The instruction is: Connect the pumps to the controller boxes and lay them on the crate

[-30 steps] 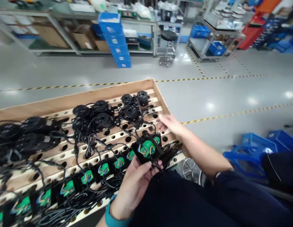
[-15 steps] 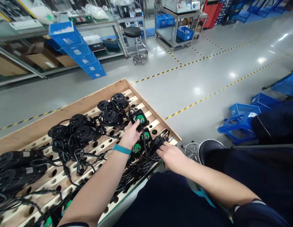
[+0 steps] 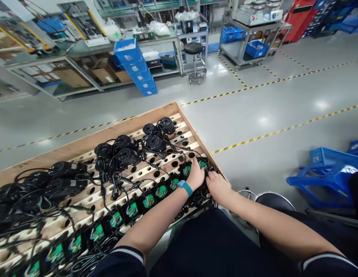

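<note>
At the near right corner of a slatted wooden tray (image 3: 181, 154), my left hand (image 3: 196, 176) is closed at the last black housing with a green circuit board (image 3: 203, 164), fingers along its left edge. A teal band (image 3: 185, 187) circles that wrist. Close beside it, my right hand (image 3: 218, 187) has its fingers curled on a black cable (image 3: 213, 169) at the tray's edge; the fingertips are partly hidden. Similar housings with green boards (image 3: 148, 200) and coloured wires run in a row down the near side. Bundled black cables (image 3: 200, 196) lie below my hands.
Black round motor-like units (image 3: 128, 156) with cords sit farther back in the tray. Stacked blue bins (image 3: 135, 65) stand by a workbench across the floor. To the right are a round stool (image 3: 275, 202) and a blue plastic stool (image 3: 320, 184).
My left hand has lowered the housing it held up into the end of the row. My right hand has moved up along the cables, closer to the left. The view has swung leftward.
</note>
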Demonstrator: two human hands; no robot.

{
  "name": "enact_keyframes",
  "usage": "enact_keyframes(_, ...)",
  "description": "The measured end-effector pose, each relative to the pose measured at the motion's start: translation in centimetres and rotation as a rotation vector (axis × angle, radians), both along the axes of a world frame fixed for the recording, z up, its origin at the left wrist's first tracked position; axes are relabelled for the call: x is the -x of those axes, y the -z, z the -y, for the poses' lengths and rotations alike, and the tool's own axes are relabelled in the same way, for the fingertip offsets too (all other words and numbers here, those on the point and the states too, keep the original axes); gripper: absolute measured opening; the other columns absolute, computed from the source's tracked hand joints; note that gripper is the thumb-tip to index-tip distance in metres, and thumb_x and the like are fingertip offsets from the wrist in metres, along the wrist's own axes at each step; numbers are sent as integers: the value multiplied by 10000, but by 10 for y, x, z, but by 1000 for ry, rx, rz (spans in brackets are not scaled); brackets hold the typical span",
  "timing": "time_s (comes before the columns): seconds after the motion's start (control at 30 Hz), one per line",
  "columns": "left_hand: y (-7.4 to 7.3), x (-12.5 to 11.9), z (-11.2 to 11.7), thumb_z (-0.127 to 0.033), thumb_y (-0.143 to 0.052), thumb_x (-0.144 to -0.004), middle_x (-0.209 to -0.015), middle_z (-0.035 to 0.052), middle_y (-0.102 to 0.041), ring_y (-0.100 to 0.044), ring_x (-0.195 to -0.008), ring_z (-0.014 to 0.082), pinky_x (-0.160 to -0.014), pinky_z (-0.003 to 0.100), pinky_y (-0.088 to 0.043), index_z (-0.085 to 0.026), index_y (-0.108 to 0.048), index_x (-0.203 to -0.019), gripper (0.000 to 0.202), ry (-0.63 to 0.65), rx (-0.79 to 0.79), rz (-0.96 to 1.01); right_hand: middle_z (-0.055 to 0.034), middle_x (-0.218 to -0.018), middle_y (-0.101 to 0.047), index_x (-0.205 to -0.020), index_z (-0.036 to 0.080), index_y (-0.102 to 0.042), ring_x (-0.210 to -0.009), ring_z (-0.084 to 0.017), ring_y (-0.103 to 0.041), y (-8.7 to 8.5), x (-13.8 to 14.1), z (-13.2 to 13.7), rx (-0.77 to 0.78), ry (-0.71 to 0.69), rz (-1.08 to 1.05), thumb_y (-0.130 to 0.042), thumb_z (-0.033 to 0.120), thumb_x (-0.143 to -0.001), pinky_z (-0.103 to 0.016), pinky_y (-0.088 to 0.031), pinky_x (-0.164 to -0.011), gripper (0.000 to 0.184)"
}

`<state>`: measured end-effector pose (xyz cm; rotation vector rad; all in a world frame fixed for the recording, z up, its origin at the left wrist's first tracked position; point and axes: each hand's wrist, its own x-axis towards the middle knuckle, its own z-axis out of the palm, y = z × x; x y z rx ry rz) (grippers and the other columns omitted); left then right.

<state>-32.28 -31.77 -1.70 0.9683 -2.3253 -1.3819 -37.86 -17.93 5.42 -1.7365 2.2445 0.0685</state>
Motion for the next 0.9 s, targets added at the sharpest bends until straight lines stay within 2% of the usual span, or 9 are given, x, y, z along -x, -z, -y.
enact_keyframes(0.07, -13, -13, 4, -222, -560, -851, -1510, 224, -442, -376, -1455, 332, -1229, 527, -286, -101, -416, -1456, 634, 89, 87, 9, -242, -1468, -487, -1330, 62, -597, -1284, -345, -476, 2, -4, 3, 79, 128, 34, -553, 180, -893, -469, -430, -1012, 454)
enact_keyframes(0.17, -29, -37, 25, -277, -577, -874, -1563, 186, -390, -274, -1501, 344, -1249, 560, -199, -152, -476, -1441, 590, 262, 288, 79, -220, -1571, -382, -1432, 112, -518, -1367, -347, -418, 16, -15, 12, 166, 286, 65, -492, 280, -974, -516, -384, -1057, 489)
enact_keyframes(0.27, -34, -53, 53, -442, -685, -840, -1640, 200, -248, -174, -1520, 424, -1188, 661, -221, -184, -385, -1526, 792, 511, 552, 327, -230, -1549, -412, -1432, 140, -531, -1400, -380, -389, 33, -20, 22, 178, 276, 59, -488, 375, -1004, -557, -356, -1080, 490)
enact_keyframes(0.37, -33, -59, 66, -528, -701, -834, -1623, 214, -276, -316, -1452, 418, -1098, 586, -381, -193, -337, -1556, 875, 647, 670, 468, -240, -1514, -451, -1389, 139, -582, -1388, -407, -400, 39, -16, 26, 183, 217, 41, -514, 355, -992, -559, -367, -1087, 457)
enact_keyframes(0.47, -31, -64, 57, -574, -636, -872, -1551, 217, -389, -439, -1341, 407, -1025, 535, -435, -171, -393, -1527, 807, 562, 743, 509, -232, -1458, -512, -1327, 120, -635, -1347, -413, -440, 39, -5, 28, 189, 132, 48, -568, 247, -938, -561, -397, -1089, 415)
enact_keyframes(0.57, -28, -70, 43, -606, -554, -910, -1534, 212, -412, -466, -1295, 400, -994, 536, -445, -163, -397, -1522, 772, 430, 720, 535, -224, -1411, -558, -1244, 82, -680, -1345, -369, -463, 44, 4, 32, 234, 0, 69, -519, 142, -923, -526, -397, -1134, 363)
enact_keyframes(0.7, -16, -78, 36, -593, -563, -910, -1587, 201, -355, -419, -1339, 407, -1011, 570, -421, -187, -379, -1535, 768, 342, 653, 469, -234, -1406, -571, -1265, 21, -656, -1353, -303, -496, 68, 5, 35, 333, -97, 113, -450, 89, -943, -447, -400, -1175, 388)
enact_keyframes(0.8, -4, -81, 40, -586, -614, -884, -1624, 176, -315, -360, -1407, 397, -1084, 578, -361, -206, -395, -1529, 779, 331, 630, 361, -228, -1388, -594, -1319, 24, -626, -1384, -293, -478, 90, 6, 36, 388, -84, 152, -443, 34, -921, -459, -422, -1166, 438)
enact_keyframes(0.9, 3, -83, 47, -570, -630, -879, -1633, 167, -305, -337, -1440, 383, -1131, 566, -323, -205, -366, -1545, 805, 312, 604, 284, -217, -1395, -594, -1342, 50, -619, -1403, -286, -464, 101, 9, 38, 397, -101, 177, -445, 29, -923, -476, -432, -1161, 455)
